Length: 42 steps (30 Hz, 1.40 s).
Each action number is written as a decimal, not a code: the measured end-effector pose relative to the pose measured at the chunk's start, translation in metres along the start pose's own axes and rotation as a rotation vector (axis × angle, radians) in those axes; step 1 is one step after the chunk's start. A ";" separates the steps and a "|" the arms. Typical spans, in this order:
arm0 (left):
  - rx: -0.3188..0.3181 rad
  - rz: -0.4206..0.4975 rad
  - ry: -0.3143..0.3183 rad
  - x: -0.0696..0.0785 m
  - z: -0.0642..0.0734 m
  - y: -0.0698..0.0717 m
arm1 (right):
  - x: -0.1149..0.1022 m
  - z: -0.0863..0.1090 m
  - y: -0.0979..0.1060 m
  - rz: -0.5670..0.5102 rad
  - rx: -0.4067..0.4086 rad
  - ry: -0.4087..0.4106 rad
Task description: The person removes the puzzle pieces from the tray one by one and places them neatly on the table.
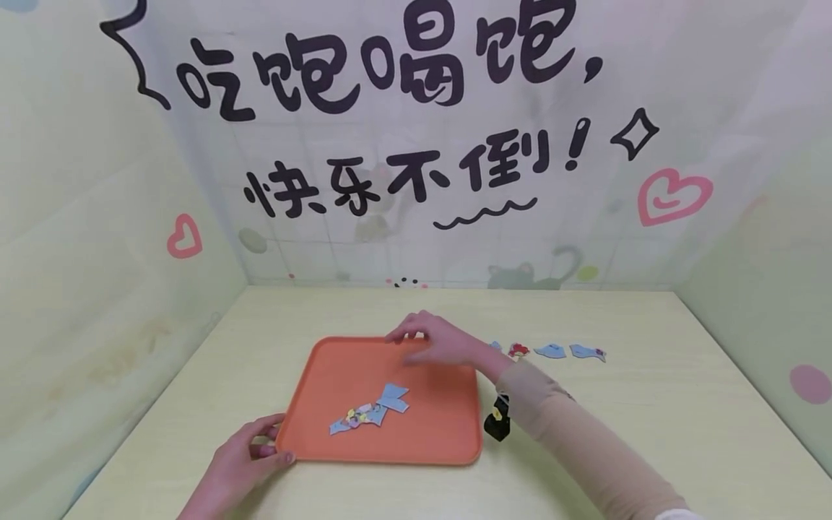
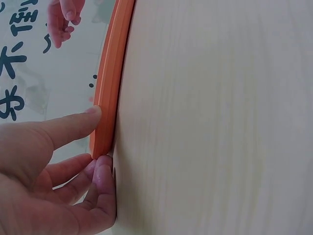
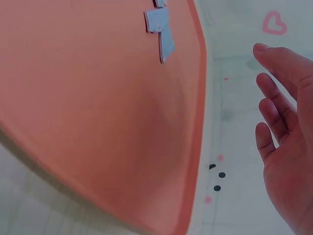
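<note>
An orange tray (image 1: 442, 426) lies on the table. On it, several light blue puzzle pieces (image 1: 393, 397), some with a flowery print, sit in a slanting row. My left hand (image 1: 240, 458) holds the tray's near left corner; in the left wrist view the thumb (image 2: 73, 128) lies on the rim and curled fingers touch the corner. Above the tray's far edge is my right hand (image 1: 442, 343), its fingers loosely bent. The right wrist view shows that hand (image 3: 288, 117) apart from the rim, holding nothing.
Right of the tray, more puzzle pieces (image 1: 551, 351) lie in a row, partly hidden by the right arm. A small black object (image 1: 497, 422) with a yellow mark stands beside the tray's right edge. Printed cloth walls (image 1: 403, 253) enclose the table's back and sides.
</note>
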State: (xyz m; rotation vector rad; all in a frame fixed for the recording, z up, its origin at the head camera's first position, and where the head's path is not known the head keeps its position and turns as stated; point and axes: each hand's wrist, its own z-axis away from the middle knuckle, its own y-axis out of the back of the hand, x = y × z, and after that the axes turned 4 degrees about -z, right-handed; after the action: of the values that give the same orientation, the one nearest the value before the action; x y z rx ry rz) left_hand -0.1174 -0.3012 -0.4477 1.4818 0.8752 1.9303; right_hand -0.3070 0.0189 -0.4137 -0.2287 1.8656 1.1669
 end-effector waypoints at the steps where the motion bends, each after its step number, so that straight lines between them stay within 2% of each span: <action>1: -0.001 0.000 -0.001 0.000 0.000 0.000 | -0.002 0.000 -0.003 -0.004 -0.013 0.009; 5: -0.003 0.001 -0.002 0.001 0.000 0.000 | -0.003 -0.001 -0.013 0.031 -0.057 0.037; 12: -0.007 0.005 -0.002 0.002 0.001 0.001 | -0.009 0.003 -0.026 0.082 -0.151 -0.026; 15: -0.006 0.006 -0.002 0.002 0.001 0.001 | -0.009 0.005 -0.030 0.117 -0.180 -0.028; 22: -0.012 -0.005 0.012 0.002 0.000 0.001 | -0.007 0.007 -0.039 0.234 -0.251 0.020; 27: -0.015 -0.004 0.016 0.003 0.000 0.001 | -0.005 0.009 -0.043 0.270 -0.300 0.045; 42: -0.010 -0.009 0.037 0.001 -0.002 0.000 | -0.006 0.006 -0.048 0.303 -0.331 0.041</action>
State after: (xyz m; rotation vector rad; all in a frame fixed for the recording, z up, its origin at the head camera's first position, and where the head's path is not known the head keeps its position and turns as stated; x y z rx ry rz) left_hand -0.1199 -0.3006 -0.4477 1.4382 0.8855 1.9582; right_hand -0.2732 -0.0038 -0.4400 -0.1563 1.7746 1.6929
